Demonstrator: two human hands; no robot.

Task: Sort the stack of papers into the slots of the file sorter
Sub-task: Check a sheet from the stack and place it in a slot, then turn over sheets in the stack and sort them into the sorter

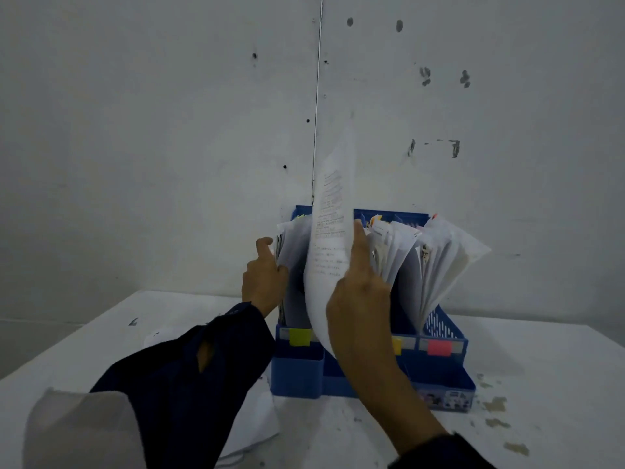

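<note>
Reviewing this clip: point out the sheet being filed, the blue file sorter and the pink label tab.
sheet [326,252], head view, on its printed face above the right hand.
blue file sorter [297,370], head view, on its front left compartment wall.
pink label tab [439,347], head view, on the tab's middle.

A bare, makeshift office or storeroom corner: a white table [541,360] with chipped, stained paint is pushed against a scuffed white panel wall [169,130] pocked with holes and marks. At the table's far edge stands a blue plastic file sorter [439,374] stuffed with papers [436,258], coloured labels on its slots.
</note>
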